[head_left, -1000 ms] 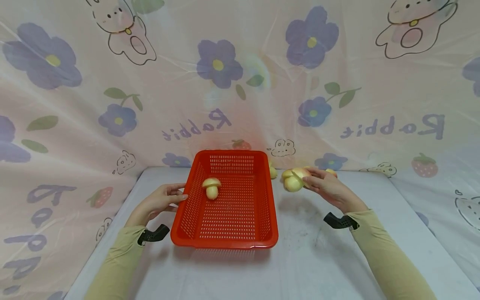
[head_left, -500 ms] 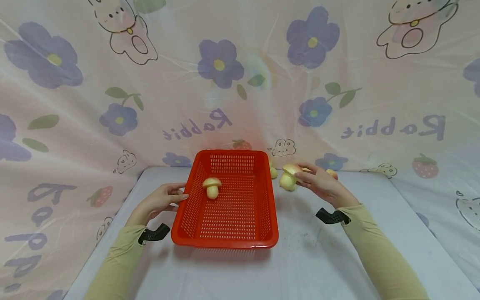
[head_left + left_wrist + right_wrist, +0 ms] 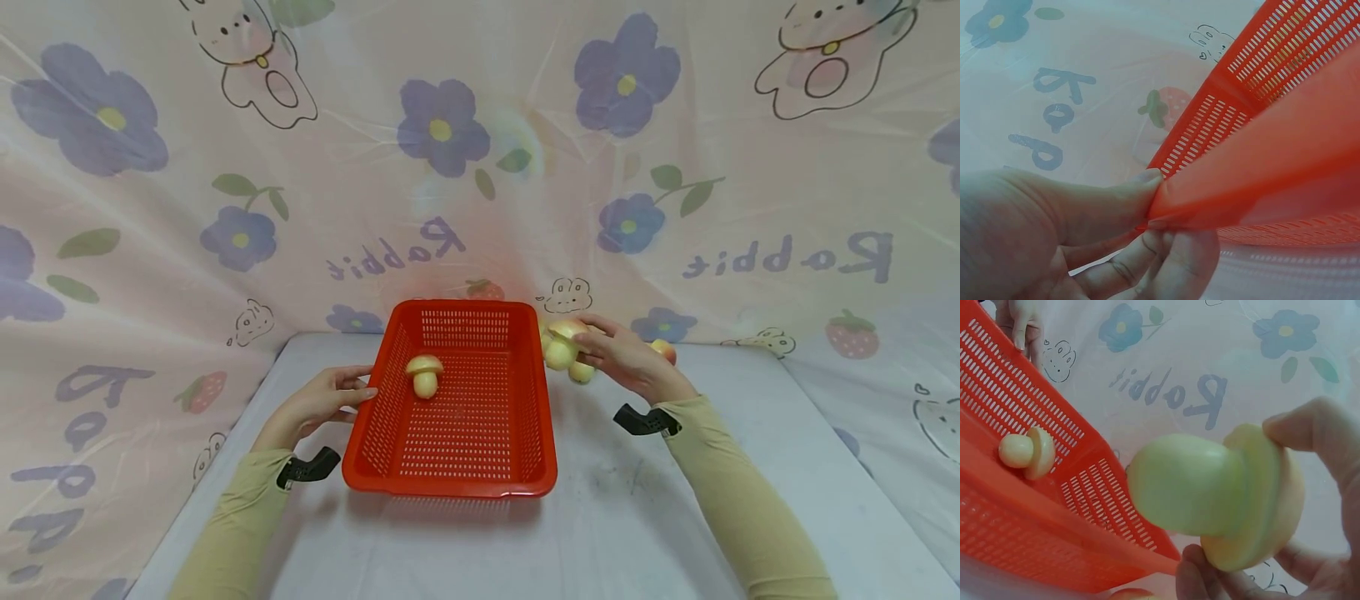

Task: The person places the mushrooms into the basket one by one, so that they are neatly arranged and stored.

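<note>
A red slotted plastic basket (image 3: 457, 483) stands mid-table. At its left rim my left hand (image 3: 318, 404) pinches the edge between thumb and fingers, as the left wrist view shows up close. Inside the basket lies a toy mushroom (image 3: 424, 377) with a pale stem and tan cap. My right hand (image 3: 630, 360) holds a second mushroom (image 3: 1210, 494) by its cap, thumb on one side and fingers on the other, stem pointing toward the basket. This held mushroom is just outside the right rim in the head view.
Below the held mushroom sits another pale yellow piece (image 3: 581, 372) on the white table (image 3: 622, 517). A reddish-yellow rounded object (image 3: 664, 351) shows behind my right hand. A patterned curtain (image 3: 510, 208) rises along the table's back edge.
My right hand has lifted the mushroom away from the other pieces and carried it left toward the basket. My left hand stays on the rim.
</note>
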Demonstrator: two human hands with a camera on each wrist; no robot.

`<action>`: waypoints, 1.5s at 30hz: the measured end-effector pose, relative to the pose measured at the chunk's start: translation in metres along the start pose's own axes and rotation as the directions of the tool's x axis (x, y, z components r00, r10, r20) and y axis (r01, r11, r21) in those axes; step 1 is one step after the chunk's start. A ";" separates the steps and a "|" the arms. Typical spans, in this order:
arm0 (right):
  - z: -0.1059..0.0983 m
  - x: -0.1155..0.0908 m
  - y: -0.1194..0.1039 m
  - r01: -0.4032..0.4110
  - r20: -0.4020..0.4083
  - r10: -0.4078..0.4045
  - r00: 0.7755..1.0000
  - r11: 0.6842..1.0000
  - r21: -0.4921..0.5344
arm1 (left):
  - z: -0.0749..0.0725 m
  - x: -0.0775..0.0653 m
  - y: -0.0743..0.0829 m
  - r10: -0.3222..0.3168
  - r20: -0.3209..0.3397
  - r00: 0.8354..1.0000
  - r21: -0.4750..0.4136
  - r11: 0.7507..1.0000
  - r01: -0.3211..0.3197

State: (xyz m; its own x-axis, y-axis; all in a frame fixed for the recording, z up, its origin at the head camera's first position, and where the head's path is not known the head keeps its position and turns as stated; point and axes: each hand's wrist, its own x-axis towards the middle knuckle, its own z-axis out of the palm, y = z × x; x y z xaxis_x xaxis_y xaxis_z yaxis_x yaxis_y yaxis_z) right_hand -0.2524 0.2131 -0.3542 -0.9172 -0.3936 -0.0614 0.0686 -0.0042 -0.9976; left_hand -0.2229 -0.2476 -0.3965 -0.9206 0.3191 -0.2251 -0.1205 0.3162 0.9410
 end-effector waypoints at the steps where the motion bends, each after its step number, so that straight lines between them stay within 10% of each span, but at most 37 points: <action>1: 0.001 0.001 -0.001 0.001 0.001 -0.002 1.000 1.000 0.007 | 0.000 0.000 0.000 0.000 0.001 1.000 0.000 1.000 0.000; 45: 0.068 0.063 0.000 -0.069 0.094 0.065 0.993 0.997 0.038 | 0.000 -0.002 0.002 0.004 0.001 1.000 0.008 1.000 -0.004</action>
State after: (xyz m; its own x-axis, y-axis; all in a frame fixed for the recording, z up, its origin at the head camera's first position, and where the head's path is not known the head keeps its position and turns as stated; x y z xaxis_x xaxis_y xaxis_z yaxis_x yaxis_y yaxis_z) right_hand -0.2836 0.1251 -0.3563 -0.8699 -0.4776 -0.1230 0.1467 -0.0124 -0.9891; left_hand -0.2217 -0.2476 -0.3940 -0.9205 0.3217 -0.2216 -0.1136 0.3221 0.9398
